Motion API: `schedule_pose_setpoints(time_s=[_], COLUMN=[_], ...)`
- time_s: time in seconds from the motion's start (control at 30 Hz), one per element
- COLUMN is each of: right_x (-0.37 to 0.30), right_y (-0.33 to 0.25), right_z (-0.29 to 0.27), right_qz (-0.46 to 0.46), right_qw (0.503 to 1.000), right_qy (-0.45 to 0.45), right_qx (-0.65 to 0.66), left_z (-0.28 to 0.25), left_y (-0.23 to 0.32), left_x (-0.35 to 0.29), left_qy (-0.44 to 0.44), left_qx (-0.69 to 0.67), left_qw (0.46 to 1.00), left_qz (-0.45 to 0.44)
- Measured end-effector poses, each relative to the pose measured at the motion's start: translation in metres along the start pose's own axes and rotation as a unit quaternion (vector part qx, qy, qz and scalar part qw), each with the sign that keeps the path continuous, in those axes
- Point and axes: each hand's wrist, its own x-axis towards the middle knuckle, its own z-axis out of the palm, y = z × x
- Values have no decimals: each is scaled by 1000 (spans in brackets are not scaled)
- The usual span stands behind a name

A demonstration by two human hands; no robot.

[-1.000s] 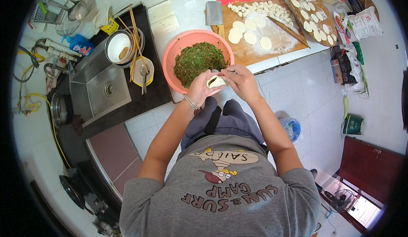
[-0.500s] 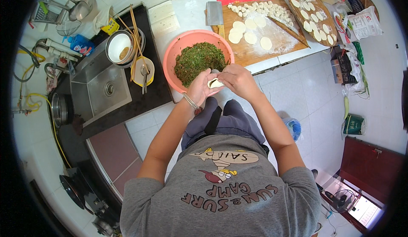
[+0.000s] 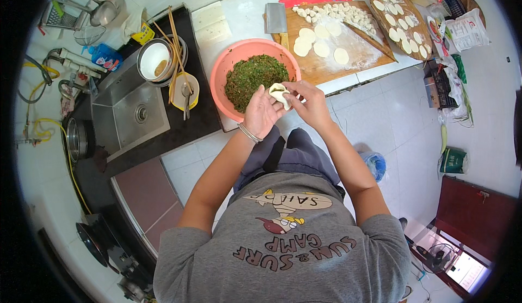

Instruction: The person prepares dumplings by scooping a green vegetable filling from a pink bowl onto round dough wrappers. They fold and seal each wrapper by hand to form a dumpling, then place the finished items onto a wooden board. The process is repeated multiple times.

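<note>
A dumpling (image 3: 279, 92), its pale wrapper folded with a dark gap still showing in it, is held up over the near right rim of the pink basin (image 3: 216, 80). My right hand (image 3: 311, 104) pinches the wrapper's right edge between thumb and fingers. Palm up beside it, my left hand (image 3: 262, 113) is open with its fingers stretched toward the dumpling's underside; whether they touch it I cannot tell. Chopped green filling (image 3: 255, 77) fills much of the basin. Round wrappers (image 3: 321, 49) lie on the floured wooden board (image 3: 315, 75) at the right.
Cut dough pieces (image 3: 337, 12), a rolling pin (image 3: 371, 39) and a cleaver (image 3: 275, 17) are on or beside the board. More wrappers cover a round board (image 3: 421, 28) at the far right. Left of the basin stand a yellow-rimmed bowl (image 3: 191, 83), stacked bowls (image 3: 154, 58) and the sink (image 3: 155, 126).
The dumpling has come up and slightly right, out of my left palm and into clearer view. My left hand has opened flatter, while my right hand keeps hold of the wrapper.
</note>
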Motion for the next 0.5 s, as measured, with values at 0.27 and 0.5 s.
schedule_pose_setpoints(time_s=[0.27,0.5], right_x=[4,0], right_y=[0,-1], right_z=[-4,-2], right_qz=[-90,-96], right_qw=[995,992], right_qy=[-10,0], right_qx=[-42,-80], left_z=[3,4], left_y=[-3,-4], left_x=[-1,-2], left_qy=[18,23], left_qx=[73,75], left_qw=[997,997], left_qz=[-10,-15])
